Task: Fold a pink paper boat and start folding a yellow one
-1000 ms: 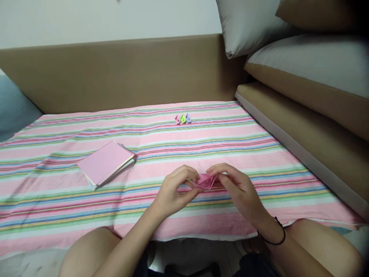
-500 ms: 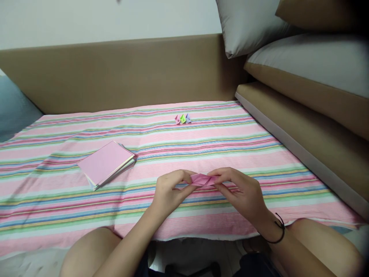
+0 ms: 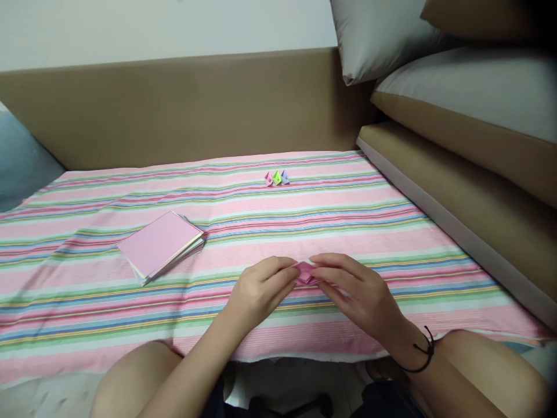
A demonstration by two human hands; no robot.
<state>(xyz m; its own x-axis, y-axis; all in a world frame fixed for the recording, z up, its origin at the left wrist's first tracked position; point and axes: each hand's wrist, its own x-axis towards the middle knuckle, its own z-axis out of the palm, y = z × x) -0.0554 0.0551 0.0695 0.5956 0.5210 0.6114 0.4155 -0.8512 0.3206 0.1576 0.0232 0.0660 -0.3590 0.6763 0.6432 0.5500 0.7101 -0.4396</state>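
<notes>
A small folded piece of pink paper (image 3: pixel 306 273) is held up between both hands above the near part of the striped cloth (image 3: pixel 243 238). My left hand (image 3: pixel 263 285) pinches its left end with thumb and fingers. On the other end, my right hand (image 3: pixel 357 287) grips with its fingertips, a dark cord round the wrist. The fingers cover both ends of the paper, so only its middle shows. Farther back on the cloth, three small folded paper pieces stand in a row: a pink one (image 3: pixel 268 179), a green one (image 3: pixel 277 178) and a purple one (image 3: pixel 285 177).
A stack of coloured paper (image 3: pixel 160 242), pink on top, lies on the cloth at the left. Large cushions (image 3: pixel 470 93) are piled along the right side. A brown backrest (image 3: pixel 195 113) runs across the back, and a blue cushion (image 3: pixel 21 162) sits at far left.
My fingers have shifted inward over the pink paper, hiding more of its ends. Its middle now looks opened into a diamond shape. The stack and the three folded pieces stay put.
</notes>
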